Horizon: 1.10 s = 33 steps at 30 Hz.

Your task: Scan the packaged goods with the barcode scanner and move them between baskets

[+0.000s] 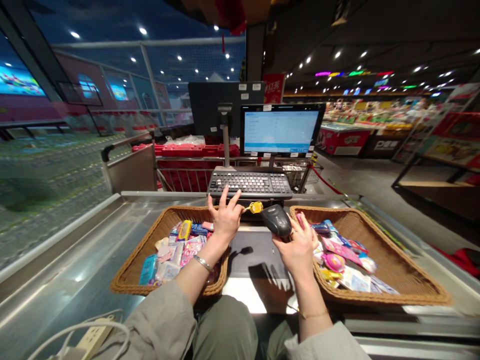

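Observation:
My left hand [225,217] is raised over the front edge of the black keyboard [250,183], its fingers spread and empty. Close to its fingertips lies a small yellow item [255,207]. My right hand [298,245] grips a black handheld barcode scanner [276,220] between the two baskets. The left wicker basket [132,272] holds several small colourful packets [180,250]. Similar packets [343,260] fill the right wicker basket [405,270]. A lit monitor [280,131] stands behind the keyboard.
The steel checkout counter [75,270] runs to the left. At the bottom left lie a power strip and white cables [90,335]. Shopping carts and red crates [195,160] stand behind the till. Store displays [375,125] and an aisle lie at the right.

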Each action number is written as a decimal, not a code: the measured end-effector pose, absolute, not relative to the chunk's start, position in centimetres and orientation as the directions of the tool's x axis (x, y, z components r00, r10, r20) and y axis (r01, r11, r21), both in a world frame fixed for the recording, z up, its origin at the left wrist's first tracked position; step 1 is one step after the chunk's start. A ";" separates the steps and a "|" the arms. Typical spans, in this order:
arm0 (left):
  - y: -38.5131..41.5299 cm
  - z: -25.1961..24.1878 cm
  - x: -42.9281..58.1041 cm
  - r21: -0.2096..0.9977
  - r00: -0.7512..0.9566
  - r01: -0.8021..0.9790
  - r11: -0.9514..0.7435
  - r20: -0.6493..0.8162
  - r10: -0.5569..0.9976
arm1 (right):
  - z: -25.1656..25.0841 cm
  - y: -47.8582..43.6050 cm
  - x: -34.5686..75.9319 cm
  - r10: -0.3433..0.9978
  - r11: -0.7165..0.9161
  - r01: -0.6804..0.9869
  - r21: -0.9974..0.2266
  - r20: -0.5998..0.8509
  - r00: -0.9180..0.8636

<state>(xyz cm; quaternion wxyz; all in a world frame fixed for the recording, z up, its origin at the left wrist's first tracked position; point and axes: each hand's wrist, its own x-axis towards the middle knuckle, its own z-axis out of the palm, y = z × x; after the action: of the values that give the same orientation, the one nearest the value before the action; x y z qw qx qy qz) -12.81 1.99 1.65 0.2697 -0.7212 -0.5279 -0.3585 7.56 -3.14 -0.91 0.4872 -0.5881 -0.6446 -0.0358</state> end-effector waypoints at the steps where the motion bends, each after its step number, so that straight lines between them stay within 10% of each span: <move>1: 1.9 1.8 -12.5 -0.008 0.187 0.953 -0.302 0.801 0.568 | -0.9 -3.2 7.8 0.712 0.293 0.794 -0.533 0.675 0.191; 33: 2.3 2.4 -0.7 -0.063 0.364 0.845 -0.531 0.796 0.484 | 0.3 -5.0 16.6 0.573 0.077 0.595 -0.800 0.524 0.630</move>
<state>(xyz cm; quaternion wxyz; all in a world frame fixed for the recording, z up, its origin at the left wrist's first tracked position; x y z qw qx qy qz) -0.68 2.32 2.45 0.2403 -0.7900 -0.4205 -0.3760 16.55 -5.05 0.27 0.5946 -0.6793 -0.4300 -0.0092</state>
